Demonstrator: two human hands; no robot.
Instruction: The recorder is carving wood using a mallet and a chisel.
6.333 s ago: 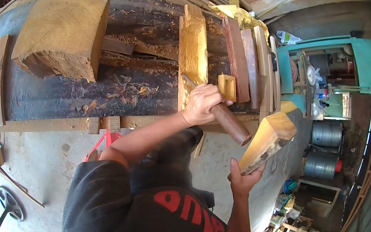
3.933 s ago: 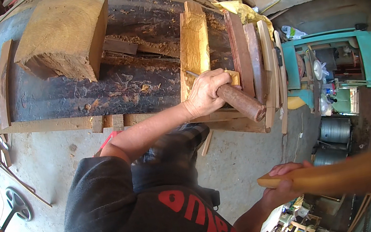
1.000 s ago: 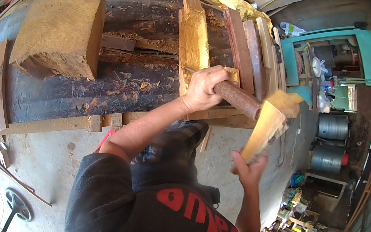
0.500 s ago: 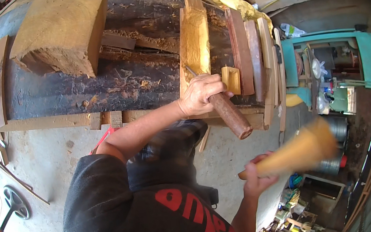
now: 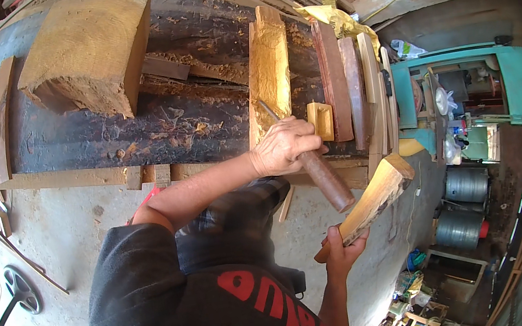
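Note:
My left hand [image 5: 287, 145] is wrapped round a chisel [image 5: 328, 181] with a thick brown wooden handle. The chisel's thin metal blade points away from me, its tip on the near part of a hollowed yellow wood piece [image 5: 268, 54] lying across the dark workbench. In my right hand [image 5: 343, 250] is a wooden mallet [image 5: 377, 196], gripped by its narrow end. The mallet's wide end is raised near the bench's front edge, apart from the chisel handle. Close beside my left hand sits a small yellow wood block [image 5: 321, 121] with a recess.
A large squared timber block [image 5: 86, 51] rests on the workbench [image 5: 202, 128] at the left. Several wood strips [image 5: 334, 78] lie at its right end. Beyond stands a teal machine [image 5: 519, 84], with metal drums [image 5: 463, 227] nearer. A black wheel [image 5: 21, 288] is on the floor at left.
The mallet has swung from the right up toward the chisel handle and shows less blur. My left hand still holds the chisel against the hollowed wood piece.

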